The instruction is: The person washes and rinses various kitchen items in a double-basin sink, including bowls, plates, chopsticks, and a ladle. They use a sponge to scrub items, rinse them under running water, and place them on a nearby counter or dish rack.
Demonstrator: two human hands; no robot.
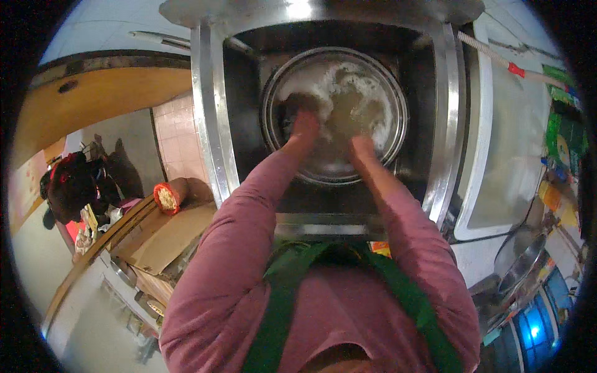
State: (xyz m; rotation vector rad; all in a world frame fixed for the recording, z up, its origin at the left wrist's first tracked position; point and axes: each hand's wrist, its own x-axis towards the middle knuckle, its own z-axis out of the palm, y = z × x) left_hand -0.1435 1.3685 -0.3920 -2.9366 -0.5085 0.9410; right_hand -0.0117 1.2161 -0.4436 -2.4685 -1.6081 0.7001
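A round metal basin sits inside a deep stainless steel sink straight before me. Cloudy water with patches of pale foam fills much of it. My left hand reaches into the left side of the basin, its fingers under the water. Close to those fingers is a dark patch, too blurred to name. On the near right side, my right hand dips below the surface as well. The water hides the fingers of both hands and anything they may hold.
A ribbed hose with a red fitting runs at the upper right, above a white-rimmed panel. Metal pans stand lower right. At left lie a cardboard sheet and an orange-rimmed bag of pale pieces.
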